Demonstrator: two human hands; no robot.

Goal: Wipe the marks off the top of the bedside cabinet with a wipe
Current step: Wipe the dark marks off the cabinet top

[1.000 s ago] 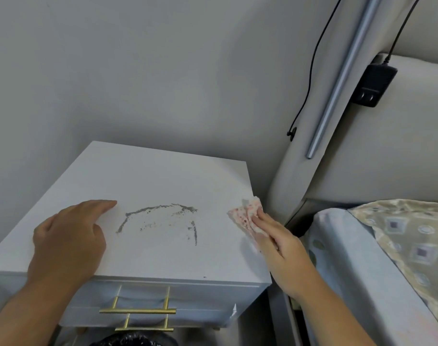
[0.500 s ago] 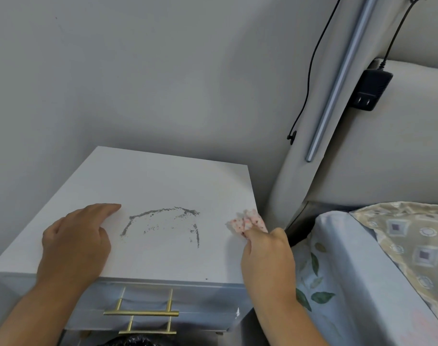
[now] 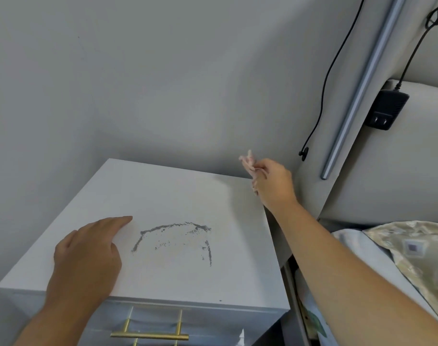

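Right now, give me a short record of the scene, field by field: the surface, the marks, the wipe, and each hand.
surface: white bedside cabinet top, against the wall
marks: dark arch-shaped smear near the front middle, not yet wiped
wipe: crumpled pinkish wipe, raised off the top at the far right corner
right hand: right hand gripping the wipe in its fingers
left hand: left hand flat on the top, left of the marks, holding nothing
drawer: gold handle on the front

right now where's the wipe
In the head view the wipe is pinched in the right hand, raised over the back right corner of the cabinet, well away from the marks.
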